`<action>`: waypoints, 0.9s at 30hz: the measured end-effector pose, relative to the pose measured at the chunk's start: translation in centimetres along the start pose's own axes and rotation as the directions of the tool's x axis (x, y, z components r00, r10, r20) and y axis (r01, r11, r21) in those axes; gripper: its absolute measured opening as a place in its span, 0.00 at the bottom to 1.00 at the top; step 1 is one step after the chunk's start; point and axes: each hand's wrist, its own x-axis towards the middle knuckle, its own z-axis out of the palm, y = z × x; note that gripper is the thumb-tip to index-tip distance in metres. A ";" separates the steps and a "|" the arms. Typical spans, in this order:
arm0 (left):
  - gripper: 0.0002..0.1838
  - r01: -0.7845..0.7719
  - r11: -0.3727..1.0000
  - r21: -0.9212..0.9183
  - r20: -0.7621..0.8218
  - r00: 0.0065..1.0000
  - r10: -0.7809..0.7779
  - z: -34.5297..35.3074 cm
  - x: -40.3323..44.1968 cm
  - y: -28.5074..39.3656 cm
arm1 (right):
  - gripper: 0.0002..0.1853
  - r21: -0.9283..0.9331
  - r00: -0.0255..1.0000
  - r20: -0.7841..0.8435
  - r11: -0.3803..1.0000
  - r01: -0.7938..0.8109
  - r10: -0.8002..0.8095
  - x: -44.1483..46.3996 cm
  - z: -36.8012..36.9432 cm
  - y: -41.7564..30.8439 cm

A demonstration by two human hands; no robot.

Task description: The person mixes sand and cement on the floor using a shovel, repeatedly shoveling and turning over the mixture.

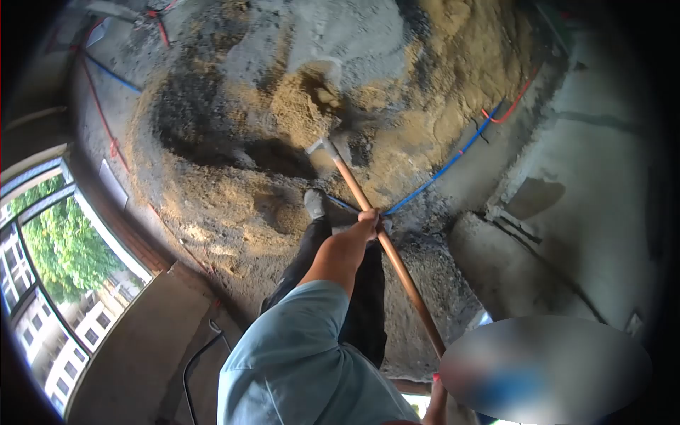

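A long-handled shovel [411,290] runs from the lower right up toward the middle of the head view. My left hand [369,224] is closed around the middle of its wooden shaft. Low in the view, my right hand [437,398] grips near the handle's upper end, partly hidden beside a blurred patch. The shovel's metal socket shows, while a heap of yellow sand [301,110] covers most of the blade. Grey cement powder [347,35] lies beyond it. My shoe [314,203], dusted grey, stands at the pile's near edge.
Blue conduit [443,170] and red conduit [520,95] cross the floor on the right; more red conduit [103,113] runs along the left. A window [64,248] is at the left. A black cable [190,375] hangs near my left side. A dark hollow [280,157] lies before the blade.
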 end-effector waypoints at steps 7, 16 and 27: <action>0.08 -0.186 0.952 -0.243 -0.149 0.977 0.153 -3.1 -8.6 2.1 | 0.06 0.127 0.992 0.084 0.987 -0.102 0.092 3.9 2.6 -3.9; 0.09 -0.480 0.761 -0.437 0.121 0.806 0.579 -18.2 -18.5 19.9 | 0.20 0.332 0.458 0.405 0.594 0.733 -0.792 -3.1 17.3 -1.9; 0.05 -0.527 0.565 -0.634 0.349 0.457 0.818 0.6 -39.1 17.9 | 0.24 0.512 0.420 0.179 0.449 0.732 -0.890 9.1 9.1 -18.0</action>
